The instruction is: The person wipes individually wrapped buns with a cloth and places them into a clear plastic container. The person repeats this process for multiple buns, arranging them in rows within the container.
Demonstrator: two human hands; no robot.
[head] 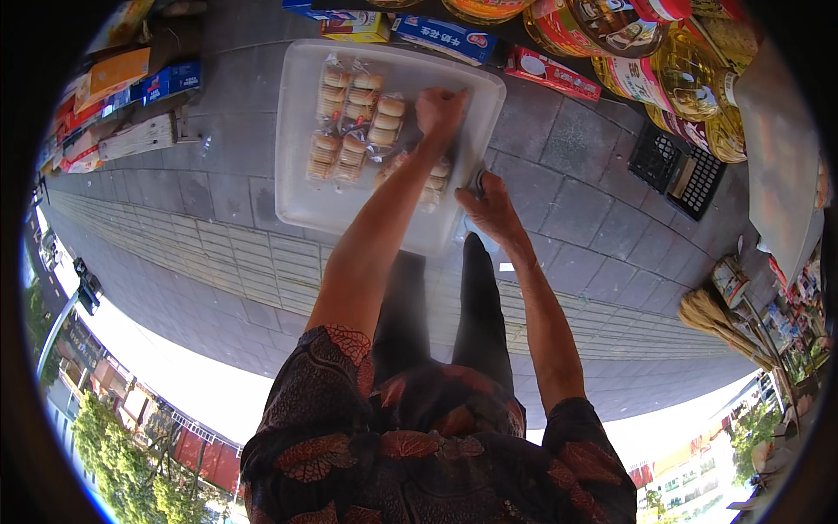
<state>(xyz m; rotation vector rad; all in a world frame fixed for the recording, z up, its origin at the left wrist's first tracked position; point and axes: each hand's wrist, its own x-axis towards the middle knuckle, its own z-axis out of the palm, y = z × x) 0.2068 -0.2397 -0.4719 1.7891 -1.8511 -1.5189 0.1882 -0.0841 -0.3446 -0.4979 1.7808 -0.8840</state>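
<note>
A translucent white plastic bin [298,203] stands before me on the pavement. Inside it lie several clear packs of small bread buns [386,121], set in rows at its left and middle. Over the right part of the bin my left hand [442,110] has its fingers curled; whether anything is in them cannot be seen. My left forearm covers part of the lower packs [433,187]. At the bin's right side, my right hand [488,202] is closed around its edge, with a small dark curved part showing beside the thumb. A pale blue thing shows below that hand, partly hidden.
Large bottles of yellow cooking oil [687,75] and boxed goods [442,38] line the far side. More cartons [111,78] stand at left. A black plastic crate [677,170] lies at right, with a straw broom [713,321] and a dustpan [730,281] nearer me.
</note>
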